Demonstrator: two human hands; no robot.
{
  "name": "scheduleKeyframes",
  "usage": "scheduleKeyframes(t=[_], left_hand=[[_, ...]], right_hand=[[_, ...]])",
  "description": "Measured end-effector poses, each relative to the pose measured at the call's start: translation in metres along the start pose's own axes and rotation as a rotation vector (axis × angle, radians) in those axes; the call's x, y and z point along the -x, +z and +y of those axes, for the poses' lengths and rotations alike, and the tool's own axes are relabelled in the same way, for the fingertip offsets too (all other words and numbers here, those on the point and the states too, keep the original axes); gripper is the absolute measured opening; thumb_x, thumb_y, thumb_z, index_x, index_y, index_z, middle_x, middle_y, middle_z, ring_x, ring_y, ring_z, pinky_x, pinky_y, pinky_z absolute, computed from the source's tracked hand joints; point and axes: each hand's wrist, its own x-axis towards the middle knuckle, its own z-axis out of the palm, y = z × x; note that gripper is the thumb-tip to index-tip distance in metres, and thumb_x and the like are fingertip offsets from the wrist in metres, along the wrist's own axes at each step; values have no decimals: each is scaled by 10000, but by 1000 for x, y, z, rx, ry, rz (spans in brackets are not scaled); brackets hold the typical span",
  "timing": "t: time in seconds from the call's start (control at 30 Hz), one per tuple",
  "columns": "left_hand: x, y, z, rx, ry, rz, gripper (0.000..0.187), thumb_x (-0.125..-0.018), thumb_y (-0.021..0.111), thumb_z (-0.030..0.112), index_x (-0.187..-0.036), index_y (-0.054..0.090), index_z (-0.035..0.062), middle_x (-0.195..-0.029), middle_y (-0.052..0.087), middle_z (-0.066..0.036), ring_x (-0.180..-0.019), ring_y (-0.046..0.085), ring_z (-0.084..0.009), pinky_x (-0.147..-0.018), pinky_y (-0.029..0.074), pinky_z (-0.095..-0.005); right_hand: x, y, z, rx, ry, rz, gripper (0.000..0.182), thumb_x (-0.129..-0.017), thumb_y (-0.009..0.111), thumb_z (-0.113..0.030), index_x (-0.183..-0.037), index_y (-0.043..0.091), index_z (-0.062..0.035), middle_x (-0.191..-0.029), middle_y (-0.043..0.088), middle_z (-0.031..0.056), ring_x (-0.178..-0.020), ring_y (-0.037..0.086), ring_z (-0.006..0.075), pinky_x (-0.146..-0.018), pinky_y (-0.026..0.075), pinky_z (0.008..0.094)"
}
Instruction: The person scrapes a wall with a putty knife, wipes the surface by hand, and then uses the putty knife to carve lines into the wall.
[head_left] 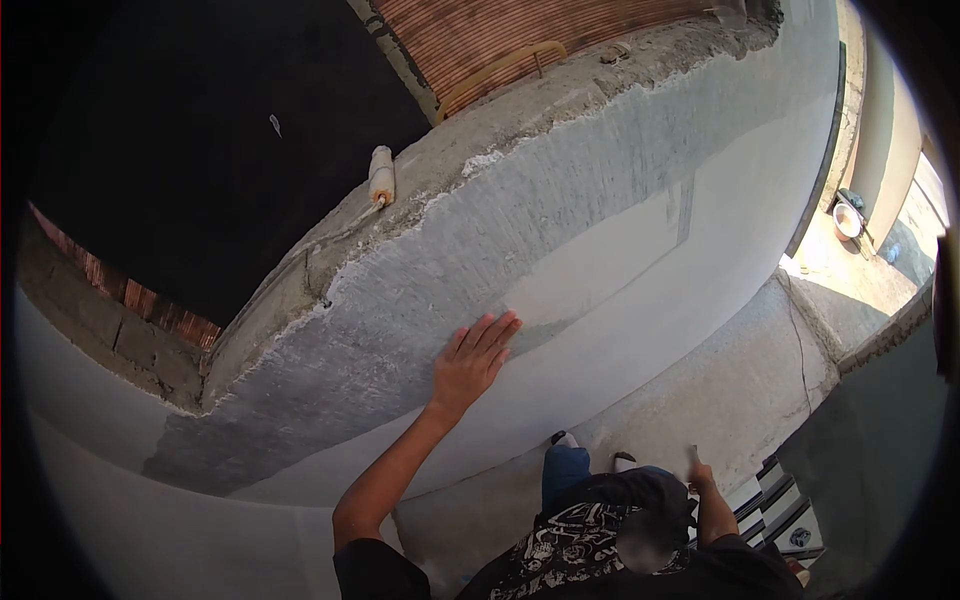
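My left hand [472, 362] lies flat against the wall [590, 265], fingers stretched out and held close together. It touches the lower edge of a darker grey, streaky coated band, near a paler patch. My right hand [702, 474] is low by my side, away from the wall. Its fingers are closed round a small, narrow greyish thing [692, 454], too small to name. On the rough ledge above the wall rests a paint roller [381, 176] with a whitish sleeve, its handle pointing along the ledge to the left.
Beyond the ledge [560, 105] are a dark surface [230, 130] and reddish corrugated roofing [480, 45]. My feet stand on a narrow concrete walkway [650, 400]. Black-and-white steps [785, 510] are behind at the right. A white bucket [847, 221] stands on sunlit ground farther right.
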Motion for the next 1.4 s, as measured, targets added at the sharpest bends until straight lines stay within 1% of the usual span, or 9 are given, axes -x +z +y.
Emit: scheduleKeyframes(t=[0.17, 0.33, 0.53, 0.6, 0.77, 0.83, 0.97, 1.1, 1.4], left_hand=[[-53, -40, -67, -23, -120, 130, 655, -951, 443, 551, -1538, 274, 315, -1622, 192, 69, -1499, 130, -246, -1212, -3, -483], [-83, -34, -54, -17, -231, 185, 717, -923, 446, 612, -1547, 236, 327, -1628, 178, 18, -1499, 102, -310, -1181, -15, -586], [-71, -12, -10, -77, -13, 126, 701, -938, 433, 589, -1552, 211, 333, -1632, 157, 37, -1503, 103, -252, -1176, -12, -604], [-51, -6, 0, -76, 104, 56, 659, -958, 425, 548, -1549, 214, 347, -1629, 162, 63, -1501, 113, -190, -1196, -13, -549], [5, -2, -14, -39, 50, 3, 644, -960, 444, 517, -1542, 205, 377, -1630, 135, 105, -1503, 98, -177, -1220, -18, -447], [24, -5, -30, -32, -18, 6, 611, -968, 443, 511, -1530, 233, 397, -1629, 143, 107, -1503, 101, -183, -1220, -21, -442], [54, -9, -67, -22, -122, 59, 574, -954, 491, 502, -1497, 336, 398, -1626, 179, 53, -1505, 91, -247, -1210, -17, -473], [62, -23, -94, 53, -175, 108, 574, -942, 537, 462, -1482, 412, 314, -1609, 243, -52, -1500, 107, -308, -1202, 18, -501], [93, -20, -144, 497, 15, 358, 391, -977, 474, 328, -1315, 553, 150, -1387, 555, -129, -1327, 466, -375, -1164, 202, -551]], right_hand=[[-22, -8, 20, 151, -26, 66, 525, -899, 464, -421, -1003, 604, 74, -858, 664, 190, -665, 648, 317, -561, 484, 467], [23, 4, -9, 74, -33, 49, 452, -898, 481, -382, -829, 581, 54, -650, 562, 147, -449, 463, 215, -387, 301, 341], [34, 46, -37, -127, -42, 48, 481, -897, 467, -416, -853, 595, 46, -652, 537, 123, -467, 452, 217, -430, 356, 360], [-2, 47, -34, -311, 65, -201, 425, -912, 446, -380, -900, 592, 19, -627, 514, 92, -454, 444, 198, -428, 363, 356], [58, 48, -85, -258, -202, -288, 333, -957, 408, -358, -1028, 560, -69, -610, 508, 38, -430, 430, 146, -421, 377, 332], [77, 51, -110, -337, -251, -385, 403, -975, 456, -400, -1222, 534, -91, -647, 531, 36, -435, 436, 126, -430, 401, 318], [175, 58, -169, -438, -538, -477, 592, -1004, 485, -281, -1524, 255, -116, -752, 587, 74, -442, 441, 111, -433, 428, 273], [273, 82, -214, -514, -810, -600, 540, -1015, 418, -186, -1523, 253, -104, -853, 664, 135, -470, 528, 141, -452, 467, 283], [418, 190, -252, -377, -1147, -431, 522, -929, 431, -43, -1444, 379, -111, -967, 660, 119, -582, 584, 144, -557, 492, 259]])
